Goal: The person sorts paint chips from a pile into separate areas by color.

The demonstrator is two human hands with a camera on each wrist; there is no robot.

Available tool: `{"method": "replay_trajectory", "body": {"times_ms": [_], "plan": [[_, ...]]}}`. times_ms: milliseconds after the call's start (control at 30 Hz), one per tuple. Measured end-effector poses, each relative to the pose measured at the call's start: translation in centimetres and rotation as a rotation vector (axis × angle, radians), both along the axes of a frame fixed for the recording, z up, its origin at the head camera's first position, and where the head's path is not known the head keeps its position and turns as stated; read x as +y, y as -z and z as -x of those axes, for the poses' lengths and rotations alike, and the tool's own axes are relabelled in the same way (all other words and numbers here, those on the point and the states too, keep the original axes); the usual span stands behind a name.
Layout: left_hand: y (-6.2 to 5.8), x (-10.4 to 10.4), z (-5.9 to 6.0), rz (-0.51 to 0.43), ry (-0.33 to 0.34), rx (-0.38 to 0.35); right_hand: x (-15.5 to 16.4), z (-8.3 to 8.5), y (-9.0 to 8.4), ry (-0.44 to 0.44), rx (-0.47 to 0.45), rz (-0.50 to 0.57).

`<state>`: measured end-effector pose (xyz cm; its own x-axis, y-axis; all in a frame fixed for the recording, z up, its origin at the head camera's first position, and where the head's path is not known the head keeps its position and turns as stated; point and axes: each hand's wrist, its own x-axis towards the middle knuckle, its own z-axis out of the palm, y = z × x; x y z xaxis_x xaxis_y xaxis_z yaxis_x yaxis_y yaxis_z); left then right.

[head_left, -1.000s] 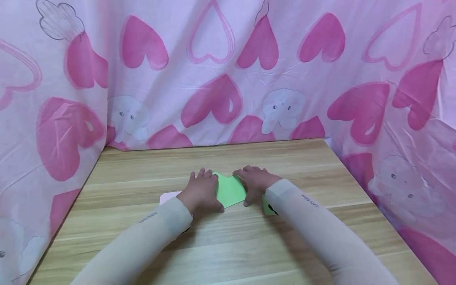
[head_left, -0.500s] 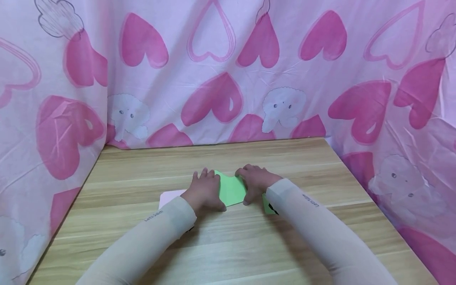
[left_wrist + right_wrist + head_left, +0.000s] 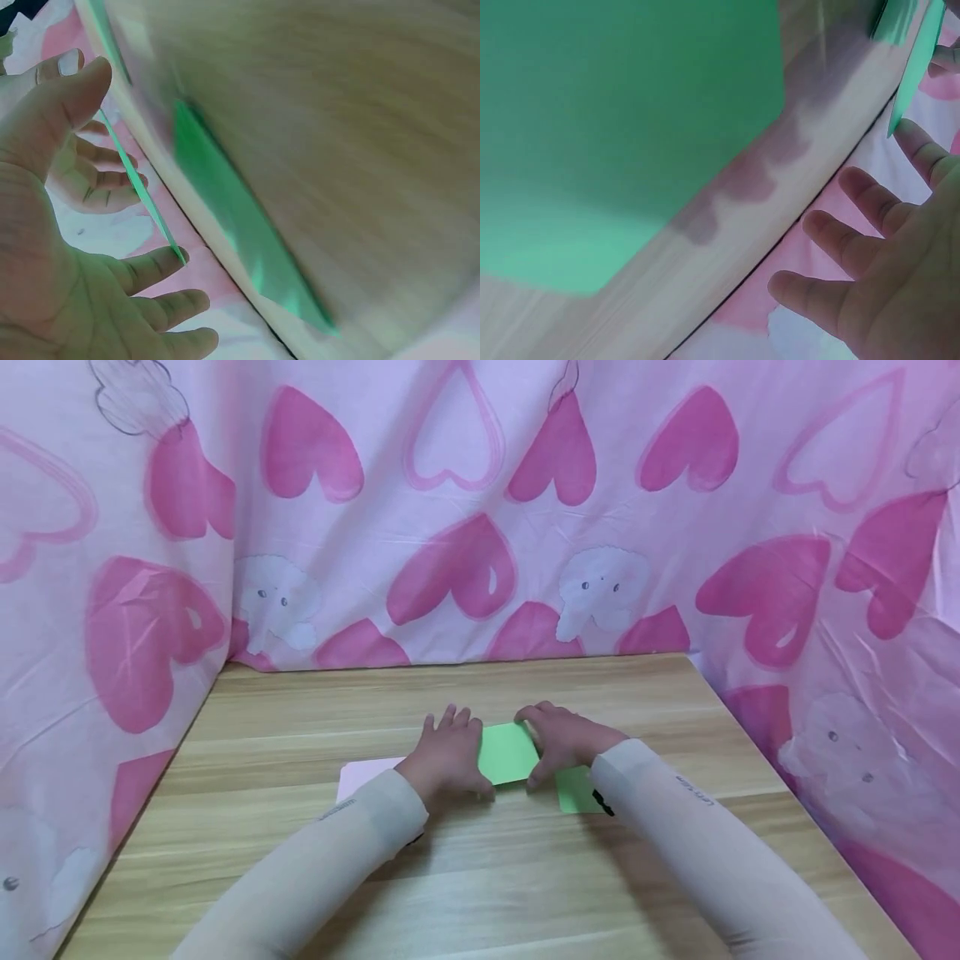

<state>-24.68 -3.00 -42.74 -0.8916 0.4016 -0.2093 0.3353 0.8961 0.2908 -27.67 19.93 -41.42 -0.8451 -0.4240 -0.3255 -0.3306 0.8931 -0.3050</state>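
Note:
A green card (image 3: 507, 752) is held between both hands, just above the table. The left hand (image 3: 444, 758) grips its left side by the edges, thumb at the near edge and index finger at the far one; the other fingers are spread. The left wrist view shows this card (image 3: 139, 180) edge-on between thumb and index finger. From the right, the right hand (image 3: 572, 737) holds the opposite side likewise. In the right wrist view the index fingertip touches the card (image 3: 915, 75), the other fingers stand apart, and the thumb is hidden.
A pale pink card (image 3: 365, 774) lies left, partly under the left forearm. Another green card (image 3: 577, 791) lies beneath the right wrist. The left wrist view shows a green piece (image 3: 240, 217) lower on the wooden table (image 3: 480, 877). Pink heart-patterned cloth (image 3: 450, 552) surrounds the table.
Both hands have shifted a little to the right with the green card. Its far edge, dipped in the middle before, now looks straight. More of the green card at the right shows.

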Motion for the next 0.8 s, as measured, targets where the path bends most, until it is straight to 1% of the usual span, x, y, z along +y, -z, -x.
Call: {"method": "replay_trajectory", "body": {"times_ms": [133,300,433,600,800], "plan": [[-0.7,1.6,0.1,0.003,0.041,0.013,2.2,-0.5,-0.3,0.004,0.011,0.019],[-1.1,3.9,0.0,0.011,0.08,0.011,4.6,-1.7,-0.6,0.037,-0.013,0.037],[-1.0,6.1,-0.3,0.0,0.109,-0.002,6.8,-2.7,-0.4,0.079,-0.033,0.049],[-0.5,8.7,-0.5,-0.018,0.13,-0.016,9.1,-3.6,-0.1,0.111,-0.02,0.031],[0.1,10.4,-0.8,-0.017,0.15,-0.019,10.7,-4.4,0.2,0.14,-0.003,0.002]]}}
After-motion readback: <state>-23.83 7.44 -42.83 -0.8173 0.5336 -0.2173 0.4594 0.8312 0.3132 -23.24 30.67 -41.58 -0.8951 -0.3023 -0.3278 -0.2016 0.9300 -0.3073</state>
